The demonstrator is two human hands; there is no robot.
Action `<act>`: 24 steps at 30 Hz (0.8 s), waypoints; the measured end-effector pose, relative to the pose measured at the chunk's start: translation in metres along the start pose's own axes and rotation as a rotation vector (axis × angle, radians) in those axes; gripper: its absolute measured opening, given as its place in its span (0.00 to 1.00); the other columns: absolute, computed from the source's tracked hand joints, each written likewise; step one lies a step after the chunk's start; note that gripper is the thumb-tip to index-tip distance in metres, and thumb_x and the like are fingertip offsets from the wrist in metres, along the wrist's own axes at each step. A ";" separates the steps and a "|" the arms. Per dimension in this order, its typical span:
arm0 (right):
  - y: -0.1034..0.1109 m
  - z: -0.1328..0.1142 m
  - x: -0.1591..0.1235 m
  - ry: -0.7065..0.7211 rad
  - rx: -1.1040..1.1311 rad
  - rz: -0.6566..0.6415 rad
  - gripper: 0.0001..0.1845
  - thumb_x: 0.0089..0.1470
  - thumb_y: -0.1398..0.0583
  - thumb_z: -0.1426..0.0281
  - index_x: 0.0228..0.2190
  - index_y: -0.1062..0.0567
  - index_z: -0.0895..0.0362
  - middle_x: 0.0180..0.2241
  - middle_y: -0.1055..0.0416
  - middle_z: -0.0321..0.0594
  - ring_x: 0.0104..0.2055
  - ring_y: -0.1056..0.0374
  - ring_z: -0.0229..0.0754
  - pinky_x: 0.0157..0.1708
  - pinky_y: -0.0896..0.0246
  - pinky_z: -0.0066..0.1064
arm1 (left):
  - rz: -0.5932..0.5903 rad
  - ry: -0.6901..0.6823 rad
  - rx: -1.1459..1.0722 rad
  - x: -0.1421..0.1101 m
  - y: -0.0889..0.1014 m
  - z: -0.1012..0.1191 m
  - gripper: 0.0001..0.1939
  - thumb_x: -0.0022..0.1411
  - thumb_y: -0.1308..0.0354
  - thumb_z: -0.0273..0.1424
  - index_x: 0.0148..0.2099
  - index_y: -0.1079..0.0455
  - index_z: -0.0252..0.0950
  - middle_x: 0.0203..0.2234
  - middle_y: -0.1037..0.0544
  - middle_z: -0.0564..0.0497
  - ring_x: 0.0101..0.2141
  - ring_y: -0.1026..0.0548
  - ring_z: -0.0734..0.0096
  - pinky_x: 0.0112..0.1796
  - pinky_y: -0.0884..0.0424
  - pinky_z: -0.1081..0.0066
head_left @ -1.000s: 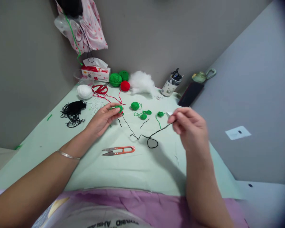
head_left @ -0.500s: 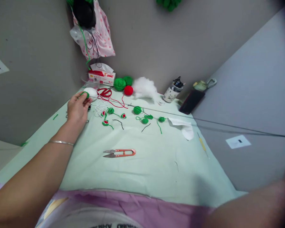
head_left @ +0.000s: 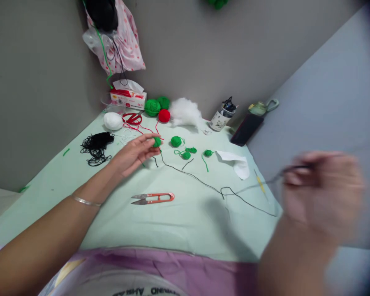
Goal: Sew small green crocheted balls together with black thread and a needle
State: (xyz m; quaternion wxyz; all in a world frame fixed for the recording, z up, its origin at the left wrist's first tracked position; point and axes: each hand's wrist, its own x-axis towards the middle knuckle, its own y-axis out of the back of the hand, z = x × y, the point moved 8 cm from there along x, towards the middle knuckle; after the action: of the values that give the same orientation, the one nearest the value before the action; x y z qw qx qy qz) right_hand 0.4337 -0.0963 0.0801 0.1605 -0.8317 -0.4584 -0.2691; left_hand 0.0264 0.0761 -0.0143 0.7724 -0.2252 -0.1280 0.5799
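My left hand (head_left: 135, 153) is over the middle-left of the table, its thumb and fingers closed on a small green crocheted piece (head_left: 157, 142). From that piece a thin black yarn (head_left: 197, 178) runs slack across the cloth and loops towards the right. On the right side my right hand (head_left: 322, 193), smeared by motion, is raised and closed around the black yarn; whether a needle is in it too cannot be made out. Between the arms lie orange thread snips (head_left: 160, 198), blades pointing left. Several small green crocheted pieces (head_left: 186, 155) rest beyond them.
At the left are a black yarn tangle (head_left: 97, 146) and a white yarn ball (head_left: 113, 121). Behind stand a tissue box (head_left: 128, 100), green yarn balls (head_left: 152, 107), a red ball (head_left: 164, 115), white stuffing (head_left: 185, 113) and a pen cup (head_left: 220, 120). A yellow-handled hook (head_left: 260, 185) lies right.
My left hand has moved right with the green piece, uncovering the black tangle. My right hand has come up into view from the lower right. The black yarn, formerly taut, now hangs slack.
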 end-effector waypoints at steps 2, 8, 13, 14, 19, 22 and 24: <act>-0.109 -0.016 0.015 -0.107 0.099 -0.183 0.05 0.49 0.30 0.66 0.26 0.20 0.52 0.29 0.30 0.38 0.21 0.39 0.33 0.19 0.47 0.31 | -0.118 0.079 0.034 -0.009 -0.021 -0.014 0.14 0.64 0.37 0.31 0.51 0.23 0.36 0.41 0.20 0.47 0.37 0.22 0.72 0.45 0.23 0.70; -0.227 -0.021 -0.048 -0.092 -0.155 -0.634 0.06 0.59 0.38 0.72 0.35 0.19 0.54 0.29 0.30 0.37 0.30 0.36 0.36 0.28 0.41 0.31 | -0.233 0.134 0.097 -0.018 -0.037 -0.027 0.16 0.64 0.36 0.33 0.53 0.24 0.38 0.41 0.21 0.49 0.39 0.22 0.71 0.48 0.25 0.68; -0.229 0.000 -0.064 -0.089 -0.236 -0.701 0.08 0.61 0.40 0.73 0.36 0.19 0.55 0.28 0.32 0.36 0.31 0.37 0.36 0.30 0.41 0.30 | -0.265 0.112 0.112 -0.019 -0.042 -0.025 0.13 0.63 0.35 0.34 0.49 0.24 0.37 0.41 0.24 0.51 0.38 0.23 0.72 0.47 0.26 0.68; -0.230 0.002 -0.064 -0.097 -0.238 -0.698 0.08 0.60 0.40 0.73 0.36 0.19 0.55 0.28 0.32 0.36 0.31 0.37 0.36 0.29 0.41 0.30 | -0.270 0.109 0.113 -0.019 -0.043 -0.026 0.13 0.63 0.35 0.34 0.49 0.24 0.37 0.41 0.24 0.51 0.38 0.23 0.72 0.47 0.26 0.68; -0.232 0.007 -0.063 -0.106 -0.253 -0.687 0.08 0.60 0.40 0.73 0.36 0.19 0.56 0.28 0.32 0.36 0.30 0.38 0.36 0.28 0.42 0.29 | -0.270 0.110 0.125 -0.020 -0.043 -0.027 0.13 0.62 0.35 0.35 0.48 0.24 0.37 0.41 0.24 0.50 0.38 0.23 0.71 0.47 0.27 0.67; -0.231 0.009 -0.065 -0.112 -0.260 -0.690 0.07 0.59 0.40 0.73 0.35 0.19 0.56 0.28 0.32 0.36 0.29 0.38 0.36 0.28 0.43 0.30 | -0.273 0.098 0.146 -0.019 -0.043 -0.027 0.12 0.62 0.35 0.35 0.47 0.24 0.37 0.42 0.25 0.51 0.38 0.24 0.71 0.47 0.27 0.67; -0.230 0.011 -0.066 -0.122 -0.264 -0.691 0.07 0.59 0.40 0.73 0.34 0.20 0.56 0.28 0.32 0.36 0.29 0.38 0.36 0.28 0.44 0.29 | -0.275 0.079 0.168 -0.019 -0.042 -0.026 0.12 0.62 0.34 0.35 0.47 0.24 0.38 0.43 0.25 0.51 0.38 0.24 0.71 0.47 0.27 0.66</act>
State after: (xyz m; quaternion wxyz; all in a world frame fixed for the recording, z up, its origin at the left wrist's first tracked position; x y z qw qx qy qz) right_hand 0.2130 -0.0137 0.0373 -0.0760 -0.6560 -0.6820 -0.3142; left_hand 0.0682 0.0432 -0.0143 0.8651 -0.1626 -0.0780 0.4680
